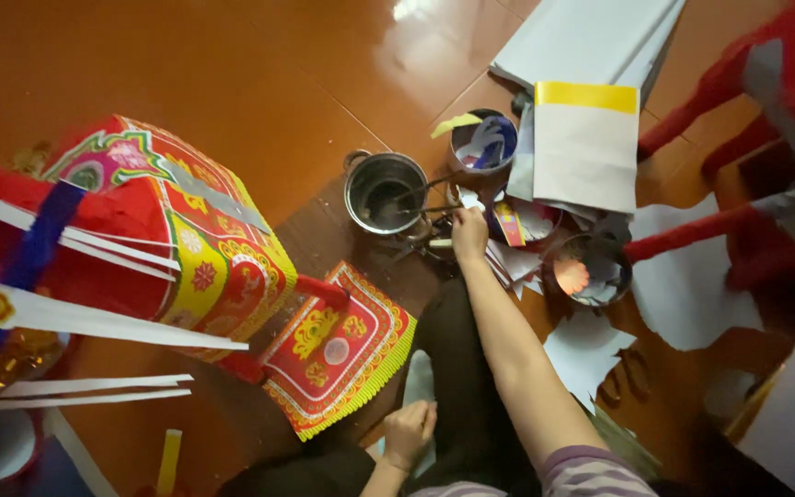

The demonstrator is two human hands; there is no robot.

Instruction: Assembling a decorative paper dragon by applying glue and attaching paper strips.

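My right hand (469,233) is stretched forward over the floor, its fingers closed on a thin stick-like tool beside a steel pot (385,191). The tool's far end reaches into the pot. My left hand (409,431) rests loosely curled on my dark trouser leg near a white sock. A big red, yellow and green patterned paper box (163,230) with white paper strips stands to the left. A flat red and gold patterned paper square (338,345) lies in front of it.
Two small tins (483,140) (587,269) hold scraps. White paper sheets, one with a yellow band (585,138), lie at the top right. Red paper-wrapped frame legs (738,221) stand on the right. Paper scraps are scattered on the brown tile floor.
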